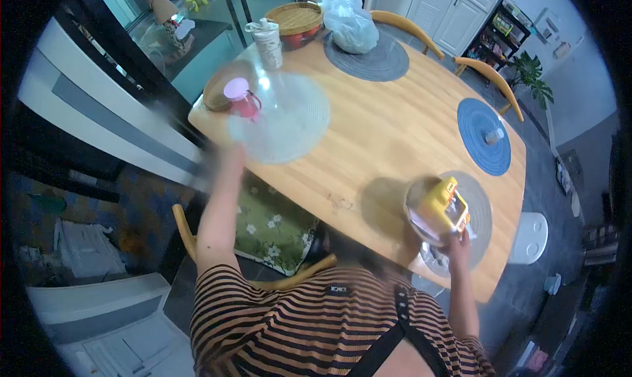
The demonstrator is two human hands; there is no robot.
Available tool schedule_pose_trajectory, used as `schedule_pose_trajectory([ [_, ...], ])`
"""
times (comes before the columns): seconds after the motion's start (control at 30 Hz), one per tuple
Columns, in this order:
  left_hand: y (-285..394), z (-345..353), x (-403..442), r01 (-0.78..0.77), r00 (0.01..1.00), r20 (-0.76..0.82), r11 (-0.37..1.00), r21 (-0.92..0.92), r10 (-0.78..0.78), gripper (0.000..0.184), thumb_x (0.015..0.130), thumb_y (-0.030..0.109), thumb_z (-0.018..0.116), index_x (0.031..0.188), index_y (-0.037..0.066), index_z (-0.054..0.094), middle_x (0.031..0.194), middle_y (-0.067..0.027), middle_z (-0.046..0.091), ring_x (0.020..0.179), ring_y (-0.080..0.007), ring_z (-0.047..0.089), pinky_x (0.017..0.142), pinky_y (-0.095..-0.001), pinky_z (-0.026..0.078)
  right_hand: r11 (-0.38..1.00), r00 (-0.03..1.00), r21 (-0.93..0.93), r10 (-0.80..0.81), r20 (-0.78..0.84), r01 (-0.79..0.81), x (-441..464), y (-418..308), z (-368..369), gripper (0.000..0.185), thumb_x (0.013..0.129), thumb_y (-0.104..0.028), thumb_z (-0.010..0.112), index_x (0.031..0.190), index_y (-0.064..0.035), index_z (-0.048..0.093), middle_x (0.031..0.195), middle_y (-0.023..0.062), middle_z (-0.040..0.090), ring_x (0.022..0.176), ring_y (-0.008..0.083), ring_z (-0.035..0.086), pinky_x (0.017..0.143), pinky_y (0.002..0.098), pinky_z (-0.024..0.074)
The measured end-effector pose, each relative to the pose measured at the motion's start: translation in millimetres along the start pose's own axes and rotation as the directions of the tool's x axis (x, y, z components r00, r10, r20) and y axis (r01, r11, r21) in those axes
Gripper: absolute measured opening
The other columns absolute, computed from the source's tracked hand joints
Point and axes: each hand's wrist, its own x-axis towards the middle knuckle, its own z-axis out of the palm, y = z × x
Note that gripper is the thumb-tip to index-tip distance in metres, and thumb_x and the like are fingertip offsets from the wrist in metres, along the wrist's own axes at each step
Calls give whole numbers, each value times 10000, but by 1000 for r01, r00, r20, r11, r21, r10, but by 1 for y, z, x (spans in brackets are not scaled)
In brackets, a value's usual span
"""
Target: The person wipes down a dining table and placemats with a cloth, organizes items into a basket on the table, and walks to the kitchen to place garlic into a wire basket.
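My left hand is smeared by motion at the table's left edge, beside a pale round placemat; its fingers cannot be made out. Nearest to it is a red mug with a pink top, standing near the placemat's left side. On the right, my right hand grips the near rim of a round bowl, above a grey round placemat. Inside the bowl lies a yellow package with a pale window, tilted, with something whitish under it.
A white patterned tumbler, a woven basket and a tied plastic bag stand toward the back of the wooden table. A small whitish object sits on a blue placemat. A flowered chair is close in front.
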Motion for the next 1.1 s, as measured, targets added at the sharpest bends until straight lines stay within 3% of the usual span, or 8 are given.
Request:
schedule_pose_trajectory([
  [0.07, 16, -26, 42, 21, 993, -113, 985, -172, -41, 242, 759, 232, 609, 635, 94, 453, 516, 10, 431, 366, -85, 380, 319, -217, 274, 1000, 999, -6, 24, -29, -24, 2, 7, 2, 445, 772, -25, 423, 1208, -72, 346, 953, 135, 539, 723, 218, 605, 548, 326, 543],
  [0.13, 12, -52, 99, -363, 931, 32, 917, 165, 363, 296, 759, 307, 612, 616, 108, 447, 476, 18, 403, 340, -85, 356, 306, -225, 259, 997, 996, -5, 73, -50, -74, -3, 3, 8, 448, 767, -29, 434, 1205, -79, 352, 956, 130, 540, 712, 213, 605, 537, 321, 541],
  [0.2, 15, -57, 132, -525, 849, 154, 783, 334, 505, 330, 751, 357, 622, 609, 119, 443, 450, 22, 385, 323, -85, 339, 297, -226, 247, 995, 996, -59, 79, -49, -82, -5, 5, 11, 479, 759, -12, 412, 1224, -93, 329, 956, 129, 542, 683, 217, 608, 526, 315, 539],
  [0.27, 25, -53, 151, -498, 864, 159, 772, 394, 477, 328, 746, 364, 622, 617, 120, 446, 450, 19, 386, 322, -87, 334, 296, -225, 244, 993, 992, -14, 115, -47, -116, -20, -9, 26, 498, 754, -4, 398, 1236, -96, 312, 952, 132, 546, 658, 219, 606, 523, 315, 538],
  [0.43, 27, -54, 212, 24, 995, -96, 944, 328, 7, 294, 766, 343, 583, 644, 103, 465, 476, 4, 413, 333, -95, 334, 306, -232, 252, 991, 991, -7, 136, -14, -137, -23, -1, 46, 511, 768, -14, 389, 1262, -85, 281, 982, 143, 543, 691, 225, 614, 515, 331, 537],
  [0.6, 18, -59, 264, 178, 976, -172, 935, 305, -130, 268, 785, 322, 544, 670, 87, 485, 503, -11, 439, 344, -103, 335, 315, -239, 261, 988, 991, -76, 133, -12, -134, -15, 8, 58, 457, 782, 4, 398, 1231, -54, 339, 1047, 106, 526, 838, 208, 581, 638, 321, 513],
  [0.8, 9, -61, 286, 256, 948, -245, 943, 214, -202, 241, 802, 296, 509, 719, 69, 505, 560, -32, 474, 382, -113, 360, 334, -238, 283, 986, 990, -88, 139, -32, -141, 5, 55, 40, 420, 805, -5, 465, 1212, -22, 364, 1120, 91, 501, 1014, 178, 492, 852, 292, 404],
  [1.1, 67, -122, 171, 8, 916, -358, 903, -431, -179, 211, 807, 254, 487, 842, 49, 524, 716, -68, 538, 511, -125, 473, 382, -210, 354, 981, 989, -124, 146, -18, -147, 9, 39, 48, 460, 782, 23, 465, 1225, -26, 354, 1147, 104, 487, 1044, 196, 475, 891, 297, 372],
])
